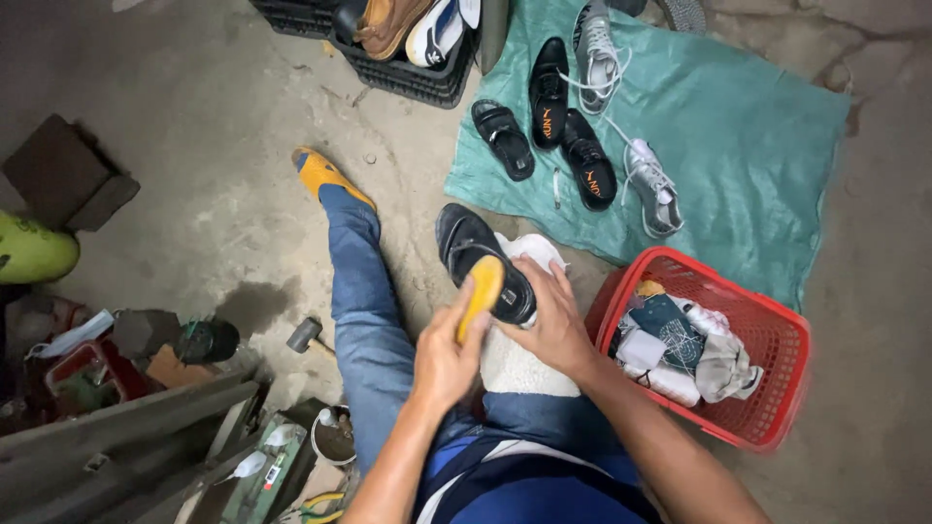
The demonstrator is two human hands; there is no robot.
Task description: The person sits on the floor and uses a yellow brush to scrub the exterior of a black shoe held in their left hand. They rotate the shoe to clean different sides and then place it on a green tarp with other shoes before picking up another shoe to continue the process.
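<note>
At the far left lay one green rounded object (34,250) beside a dark block (66,175), with one small hammer (305,335) on the concrete floor (214,116) near my outstretched leg, which ended in one yellow slipper (325,173). My left hand (445,359) was closed around one yellow brush (482,289), its end pressed against the black sandal (482,262) I was working on. That sandal rested on a white cloth (519,364) over my lap, toe pointing away from me. My right hand (555,325) was curled over the sandal's near side, fingers gripping it to keep it steady.

Behind, one black crate (413,73) held several shoes, too jumbled to count. On the green mat (757,126) I counted five pieces of footwear: one black sandal (503,139), two black dress shoes (549,92), and two grey sneakers (652,186) with loose white laces. One small pale stick-like thing lay on the mat by the dress shoes; I could not tell what it was.

At the right stood one red plastic basket (777,340), just beside my right forearm, filled with rags (723,369) and folded cloths.
</note>
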